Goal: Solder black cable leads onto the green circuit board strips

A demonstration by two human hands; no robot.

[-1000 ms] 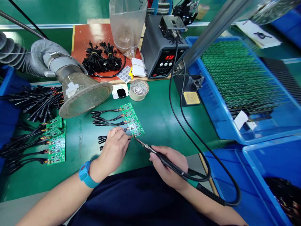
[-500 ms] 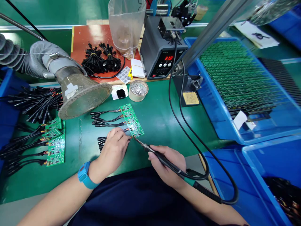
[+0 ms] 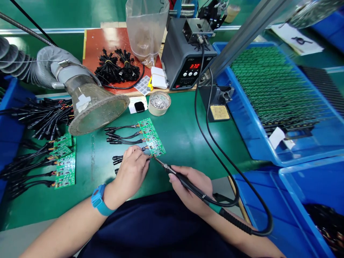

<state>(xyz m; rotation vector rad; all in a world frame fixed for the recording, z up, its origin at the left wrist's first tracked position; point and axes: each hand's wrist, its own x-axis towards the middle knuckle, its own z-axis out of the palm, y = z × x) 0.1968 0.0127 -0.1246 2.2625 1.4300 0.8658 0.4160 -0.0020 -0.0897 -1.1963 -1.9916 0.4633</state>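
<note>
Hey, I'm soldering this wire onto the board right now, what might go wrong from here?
1. The soldering iron tip sits right beside the left hand fingers pinching the cable at the circuit board; a slip may burn them.
2. The iron's cord loops across the bench from the right hand; a snag could jerk the tip across neighbouring joints.

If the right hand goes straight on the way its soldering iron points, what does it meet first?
Probably the near corner of the green circuit board, just ahead of the soldering iron tip; the left hand, pinching a cable there, is right beside, so depth is unclear.
</note>
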